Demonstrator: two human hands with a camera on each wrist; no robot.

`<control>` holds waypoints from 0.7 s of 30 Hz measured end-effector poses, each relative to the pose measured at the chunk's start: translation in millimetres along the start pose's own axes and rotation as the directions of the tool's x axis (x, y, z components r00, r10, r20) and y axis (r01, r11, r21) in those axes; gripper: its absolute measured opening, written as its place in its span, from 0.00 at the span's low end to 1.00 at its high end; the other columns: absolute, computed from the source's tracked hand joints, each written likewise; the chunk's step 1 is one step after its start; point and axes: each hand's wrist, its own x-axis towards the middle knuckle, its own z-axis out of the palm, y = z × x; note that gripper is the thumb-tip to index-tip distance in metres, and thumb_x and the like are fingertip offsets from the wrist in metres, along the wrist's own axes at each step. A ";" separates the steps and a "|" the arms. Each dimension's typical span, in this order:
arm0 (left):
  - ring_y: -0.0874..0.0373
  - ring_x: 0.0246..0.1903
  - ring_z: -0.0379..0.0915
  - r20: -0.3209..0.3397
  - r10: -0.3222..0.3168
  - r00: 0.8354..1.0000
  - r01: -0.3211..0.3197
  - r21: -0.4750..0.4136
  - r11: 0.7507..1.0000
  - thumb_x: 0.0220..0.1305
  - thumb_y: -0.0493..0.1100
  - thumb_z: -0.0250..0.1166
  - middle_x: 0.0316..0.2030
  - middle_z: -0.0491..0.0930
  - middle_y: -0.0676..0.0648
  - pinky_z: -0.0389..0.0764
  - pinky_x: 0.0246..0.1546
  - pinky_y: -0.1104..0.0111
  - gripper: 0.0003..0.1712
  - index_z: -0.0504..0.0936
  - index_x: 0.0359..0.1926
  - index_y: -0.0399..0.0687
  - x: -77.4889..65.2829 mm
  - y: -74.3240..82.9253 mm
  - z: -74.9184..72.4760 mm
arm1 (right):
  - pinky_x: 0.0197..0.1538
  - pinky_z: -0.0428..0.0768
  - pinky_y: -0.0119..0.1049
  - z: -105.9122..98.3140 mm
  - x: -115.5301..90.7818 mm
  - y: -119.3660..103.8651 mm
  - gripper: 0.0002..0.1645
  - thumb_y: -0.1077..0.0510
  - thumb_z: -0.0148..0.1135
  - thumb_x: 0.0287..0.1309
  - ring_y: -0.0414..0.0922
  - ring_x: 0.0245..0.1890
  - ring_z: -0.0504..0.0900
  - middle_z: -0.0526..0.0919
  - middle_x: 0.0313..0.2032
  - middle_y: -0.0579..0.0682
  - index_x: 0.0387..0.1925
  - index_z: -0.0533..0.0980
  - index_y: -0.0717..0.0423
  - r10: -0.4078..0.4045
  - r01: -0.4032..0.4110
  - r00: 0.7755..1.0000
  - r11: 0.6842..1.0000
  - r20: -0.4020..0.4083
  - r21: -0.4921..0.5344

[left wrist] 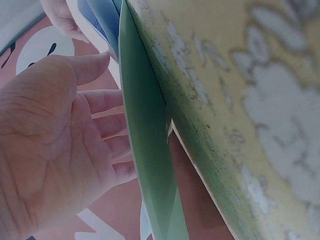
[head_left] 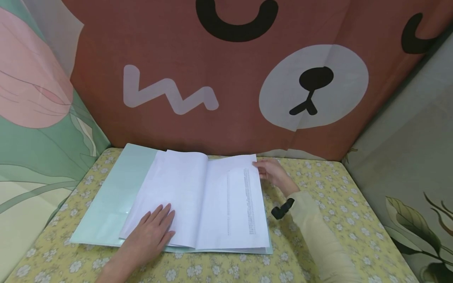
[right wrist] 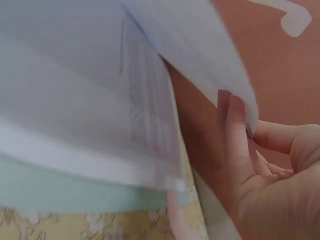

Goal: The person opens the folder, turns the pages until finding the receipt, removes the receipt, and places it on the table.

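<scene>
A pale green folder [head_left: 106, 196] lies spread on the table with white paper sheets inside. Blank paper [head_left: 177, 184] covers the left side, while the right-hand sheet [head_left: 219, 196] carries lines of small print. My left hand [head_left: 150, 236] rests on the lower left paper with its fingers extended. From below, the left wrist view shows its palm [left wrist: 60, 135] beside the folder's edge [left wrist: 145, 135]. At the upper right corner, my right hand [head_left: 272, 173] pinches a sheet [right wrist: 210, 55] between thumb and fingers. The right wrist view shows that sheet lifted apart from the printed page [right wrist: 145, 95] beneath.
A yellow flowered cloth [head_left: 318, 232] covers the table. Behind it hangs a brown curtain [head_left: 233, 129] with a cartoon bear print. Patterned fabric [head_left: 39, 157] stands on the left and a grey panel [head_left: 417, 157] on the right. A black strap [head_left: 283, 209] sits at my right wrist.
</scene>
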 end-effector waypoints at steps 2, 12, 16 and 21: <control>0.35 0.70 0.66 0.000 0.002 1.000 -0.002 0.000 1.000 0.73 0.48 0.65 0.69 0.72 0.33 0.71 0.65 0.39 0.30 0.76 0.67 0.32 0.1 0.2 -0.4 | 0.34 0.85 0.31 0.4 -2.0 -3.7 0.21 0.60 0.59 0.76 0.40 0.31 0.87 0.87 0.35 0.49 0.60 0.74 0.73 -0.016 0.016 0.999 1.000 0.038 0.018; 0.35 0.69 0.67 0.001 0.009 1.000 -0.009 -0.004 1.000 0.73 0.48 0.65 0.69 0.72 0.34 0.72 0.64 0.39 0.29 0.76 0.67 0.33 1.1 0.6 -1.9 | 0.38 0.86 0.33 14.4 -16.2 -26.9 0.24 0.49 0.53 0.80 0.43 0.35 0.87 0.87 0.37 0.50 0.60 0.74 0.65 -0.038 0.016 0.988 0.990 0.148 0.142; 0.35 0.69 0.67 -0.007 0.012 1.000 -0.012 -0.005 1.000 0.73 0.47 0.65 0.69 0.72 0.34 0.72 0.64 0.39 0.29 0.76 0.67 0.33 0.5 0.1 -1.3 | 0.39 0.85 0.33 25.4 -23.4 -37.7 0.26 0.47 0.52 0.80 0.43 0.35 0.86 0.85 0.37 0.50 0.62 0.73 0.64 -0.035 0.011 0.988 0.988 0.149 0.156; 0.35 0.69 0.67 -0.019 0.014 1.000 -0.014 0.003 1.000 0.72 0.47 0.66 0.69 0.72 0.34 0.72 0.64 0.40 0.29 0.77 0.67 0.32 -0.8 -0.2 -1.2 | 0.41 0.87 0.35 38.6 -32.2 -48.0 0.25 0.50 0.54 0.79 0.44 0.35 0.87 0.86 0.36 0.51 0.62 0.73 0.67 -0.050 0.024 0.987 0.986 0.150 0.167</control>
